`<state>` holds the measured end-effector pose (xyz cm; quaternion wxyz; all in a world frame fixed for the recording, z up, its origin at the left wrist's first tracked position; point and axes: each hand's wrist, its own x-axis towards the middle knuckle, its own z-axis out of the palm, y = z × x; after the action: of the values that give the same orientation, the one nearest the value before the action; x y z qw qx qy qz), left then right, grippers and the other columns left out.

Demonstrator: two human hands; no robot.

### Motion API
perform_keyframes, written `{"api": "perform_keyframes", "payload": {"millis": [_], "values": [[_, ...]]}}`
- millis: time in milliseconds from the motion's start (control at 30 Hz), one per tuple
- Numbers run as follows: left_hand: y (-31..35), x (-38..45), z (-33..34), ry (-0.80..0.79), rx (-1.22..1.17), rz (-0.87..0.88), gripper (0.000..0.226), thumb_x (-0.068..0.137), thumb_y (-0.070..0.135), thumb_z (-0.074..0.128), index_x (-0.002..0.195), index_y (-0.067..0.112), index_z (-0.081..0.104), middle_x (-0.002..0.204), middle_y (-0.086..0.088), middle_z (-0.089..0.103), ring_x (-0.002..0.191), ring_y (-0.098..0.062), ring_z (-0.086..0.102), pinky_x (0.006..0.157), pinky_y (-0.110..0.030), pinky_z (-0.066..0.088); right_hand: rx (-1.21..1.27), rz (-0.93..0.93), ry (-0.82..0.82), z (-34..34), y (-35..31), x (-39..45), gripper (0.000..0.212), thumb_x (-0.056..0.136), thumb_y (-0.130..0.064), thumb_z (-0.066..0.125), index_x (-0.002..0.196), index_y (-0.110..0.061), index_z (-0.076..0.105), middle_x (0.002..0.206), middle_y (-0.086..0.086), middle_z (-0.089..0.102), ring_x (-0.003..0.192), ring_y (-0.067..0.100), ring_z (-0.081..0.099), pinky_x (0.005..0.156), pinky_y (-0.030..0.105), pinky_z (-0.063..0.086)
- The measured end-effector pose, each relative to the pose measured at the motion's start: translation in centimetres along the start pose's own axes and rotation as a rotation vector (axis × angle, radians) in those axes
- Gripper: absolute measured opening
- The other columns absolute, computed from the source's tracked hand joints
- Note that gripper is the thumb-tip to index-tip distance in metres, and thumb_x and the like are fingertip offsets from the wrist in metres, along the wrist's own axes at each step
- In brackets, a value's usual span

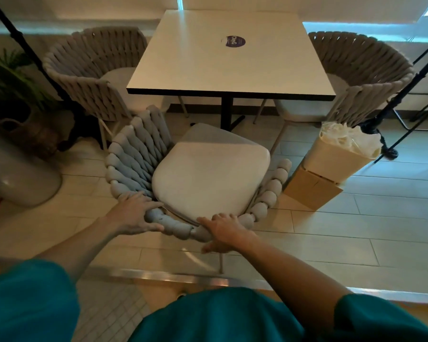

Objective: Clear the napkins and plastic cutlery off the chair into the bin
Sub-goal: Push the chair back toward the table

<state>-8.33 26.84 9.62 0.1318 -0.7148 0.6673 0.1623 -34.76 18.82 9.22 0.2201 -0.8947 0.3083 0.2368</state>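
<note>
Both hands grip the back rim of the chair (195, 174), nearest to the person. The left hand (134, 213) has its fingers (131, 197) curled over the thick woven rope and the thumb under it. The right hand (224, 230) grips the same rim a little further right, fingers over the top and thumb pointing down.

The rope rim looks soft and padded, so it should give a little under the grip, but the frame under it is probably stiff. The chair seems light enough to slide on the smooth tiled floor (356, 230). The back rim is a good place to hold it.

The seat cushion (208, 174) shows no napkins and no cutlery, so I judge the clearing is done. The bin (341, 154) stands to the right of the chair on a cardboard box (309, 191), close to the armrest, with crumpled white material inside its plastic liner.

Ahead, the desk (232, 58) edge hangs just over the front of the seat, and its black post stands behind. Two more woven chairs stand on either side of it, so room to push forward is narrow.
</note>
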Motion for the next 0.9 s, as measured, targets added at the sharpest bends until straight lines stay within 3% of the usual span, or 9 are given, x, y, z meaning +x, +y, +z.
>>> {"api": "perform_keyframes", "payload": {"millis": [167,233,433,667,900], "values": [[-1.6,0.2,-0.1,0.031,0.056,-0.006,0.11,0.048,0.099,0.004,0.128,0.04,0.049,0.13,0.006,0.053,0.124,-0.016,0.041,0.106,-0.042,0.03,0.003,0.032,0.119,1.8,-0.8,0.6,0.054,0.088,-0.061,0.045,0.136,-0.04,0.034,0.13,0.007,0.052,0.123,0.032,0.044,0.105,0.06,0.02],[-1.4,0.2,0.2,0.063,0.078,-0.01,0.105,0.051,0.099,0.008,0.126,0.04,0.051,0.125,0.006,0.056,0.12,-0.015,0.044,0.104,-0.041,0.03,0.03,0.028,0.176,2.0,-0.6,0.5,0.05,0.087,-0.06,0.046,0.133,-0.042,0.036,0.127,0.005,0.054,0.122,0.03,0.045,0.106,0.059,0.018],[-0.9,0.2,0.4,0.073,0.126,-0.074,0.093,0.058,0.096,0.017,0.124,0.041,0.052,0.124,0.009,0.057,0.123,-0.013,0.044,0.102,-0.047,0.021,0.083,0.03,0.23,2.0,-0.3,0.0,0.048,0.086,-0.057,0.049,0.131,-0.043,0.042,0.121,0.003,0.056,0.12,0.025,0.047,0.108,0.054,0.017],[1.7,-0.7,1.1,0.165,0.093,-0.074,0.083,0.063,0.092,0.023,0.115,0.038,0.059,0.111,0.01,0.064,0.114,-0.013,0.051,0.092,-0.043,0.023,0.098,-0.012,0.234,2.0,2.1,-1.3,0.046,0.085,-0.056,0.052,0.128,-0.044,0.045,0.116,0.001,0.056,0.121,0.019,0.044,0.112,0.054,0.014],[6.0,-1.1,2.7,0.178,0.038,-0.167,0.086,0.061,0.094,0.019,0.113,0.039,0.06,0.112,0.009,0.064,0.113,-0.013,0.052,0.097,-0.047,0.027,0.036,-0.047,0.203,2.5,6.0,-2.8,0.046,0.082,-0.058,0.054,0.126,-0.046,0.045,0.117,-0.002,0.055,0.123,0.017,0.042,0.111,0.055,0.016]]}}
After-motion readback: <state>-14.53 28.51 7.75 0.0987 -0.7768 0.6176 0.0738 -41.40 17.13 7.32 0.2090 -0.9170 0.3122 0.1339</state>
